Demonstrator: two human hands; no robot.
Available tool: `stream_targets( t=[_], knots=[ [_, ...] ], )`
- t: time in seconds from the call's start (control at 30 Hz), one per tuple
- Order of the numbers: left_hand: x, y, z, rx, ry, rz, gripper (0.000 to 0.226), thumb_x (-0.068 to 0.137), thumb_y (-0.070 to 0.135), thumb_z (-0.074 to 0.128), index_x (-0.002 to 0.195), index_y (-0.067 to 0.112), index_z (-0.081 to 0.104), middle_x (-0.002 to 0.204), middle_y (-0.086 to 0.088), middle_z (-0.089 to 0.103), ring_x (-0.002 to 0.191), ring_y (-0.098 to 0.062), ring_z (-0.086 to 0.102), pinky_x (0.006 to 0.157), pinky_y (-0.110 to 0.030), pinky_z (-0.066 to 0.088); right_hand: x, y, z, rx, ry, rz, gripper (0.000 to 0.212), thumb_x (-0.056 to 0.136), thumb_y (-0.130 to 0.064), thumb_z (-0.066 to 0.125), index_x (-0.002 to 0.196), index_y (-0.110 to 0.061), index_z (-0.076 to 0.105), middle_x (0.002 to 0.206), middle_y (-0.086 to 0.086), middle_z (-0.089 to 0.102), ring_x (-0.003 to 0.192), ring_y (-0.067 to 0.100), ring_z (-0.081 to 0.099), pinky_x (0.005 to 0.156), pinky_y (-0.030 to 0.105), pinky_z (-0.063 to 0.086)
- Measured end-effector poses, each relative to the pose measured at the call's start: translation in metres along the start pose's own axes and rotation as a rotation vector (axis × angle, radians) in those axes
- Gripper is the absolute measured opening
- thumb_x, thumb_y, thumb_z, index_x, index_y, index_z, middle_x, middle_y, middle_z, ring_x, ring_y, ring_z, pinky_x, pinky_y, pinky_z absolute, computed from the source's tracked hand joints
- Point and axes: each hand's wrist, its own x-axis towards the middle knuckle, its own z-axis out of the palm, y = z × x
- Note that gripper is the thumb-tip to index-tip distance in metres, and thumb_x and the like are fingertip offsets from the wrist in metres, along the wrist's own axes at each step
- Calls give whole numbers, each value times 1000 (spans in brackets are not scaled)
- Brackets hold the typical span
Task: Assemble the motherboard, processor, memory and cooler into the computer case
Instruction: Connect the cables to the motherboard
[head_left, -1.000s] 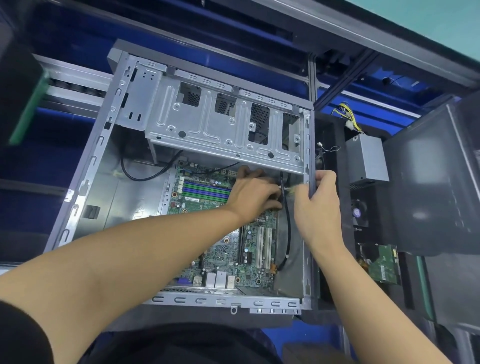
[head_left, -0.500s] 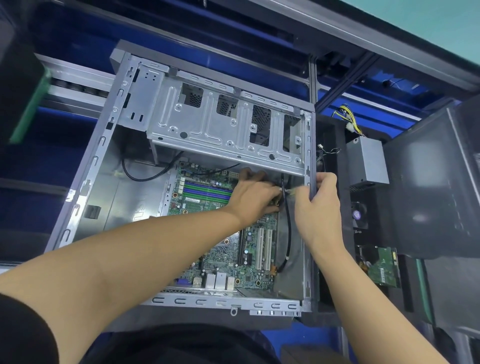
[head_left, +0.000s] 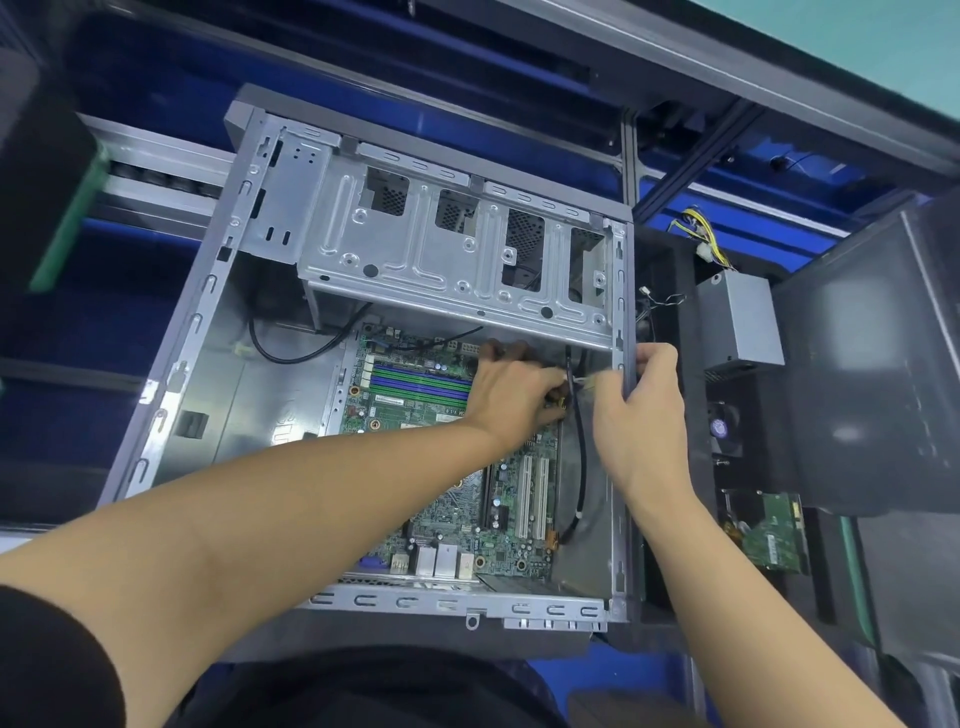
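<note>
Motherboard (head_left: 498, 551) lies flat in the open computer case (head_left: 447, 603), its rear ports (head_left: 436, 561) at the near rim and two white expansion slots (head_left: 532, 493) just behind them. The processor socket area is hidden under the left forearm, so I cannot tell whether a processor or cooler is fitted.

A black cable (head_left: 581, 467) climbs from the board's near right corner along its right edge to where both hands meet. The left hand (head_left: 511, 397) hovers over the board with its fingers curled towards the cable; whether they pinch anything cannot be told. The right hand (head_left: 639, 415) hooks over the case's right rail, thumb and forefinger pinching a small white strip (head_left: 584, 382), perhaps a cable tie, beside the cable.

Behind the left hand the green and purple memory slots (head_left: 421, 384) look unfilled, and the drive cage (head_left: 441, 249) overhangs the far end. Outside, to the right, sit a hard drive (head_left: 771, 535), a small fan (head_left: 722, 428) and a grey power supply (head_left: 740, 322).

Likely trouble: a hard tug on the strip could drag the cable's plug off the board, the left wrist could press on components below it, and the sheet-metal rail could nick the right fingers.

The sticker on the board, the pale print on the case floor and the fan's purple label are all too blurred to read.
</note>
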Motion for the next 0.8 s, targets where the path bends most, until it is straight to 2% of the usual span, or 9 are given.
stream_targets(
  t=[0.23, 0.43, 0.57, 0.8],
  knots=[
    [2, 1, -1, 34, -19, 24, 15, 73, 40, 73, 78, 30, 63, 78, 10, 71, 100, -23, 59, 82, -37, 18, 0, 0, 0, 19, 4, -6, 13, 93, -25, 48, 105, -27, 43, 92, -12, 58, 79, 5, 57, 62, 26, 40],
    [1, 0, 0, 27, -12, 21, 16, 74, 40, 74, 79, 31, 62, 76, 11, 69, 92, -22, 60, 80, -36, 18, 0, -1, 0, 25, 1, -1, 12, 93, -25, 48, 103, -29, 43, 91, -11, 58, 78, 6, 57, 62, 28, 41],
    [2, 2, -1, 55, -5, 13, 18, 71, 43, 76, 78, 31, 64, 78, 12, 68, 94, -22, 59, 81, -37, 19, 0, -1, 0, 26, 3, -4, 12, 93, -25, 48, 105, -28, 43, 93, -12, 57, 78, 6, 56, 61, 28, 40],
    [4, 3, -1, 49, -31, -18, 11, 77, 42, 67, 79, 32, 63, 73, 11, 66, 98, -20, 56, 86, -38, 17, 0, 0, 0, 20, 2, -7, 14, 93, -26, 48, 106, -26, 44, 95, -10, 58, 80, 5, 56, 61, 27, 39]
  ],
)
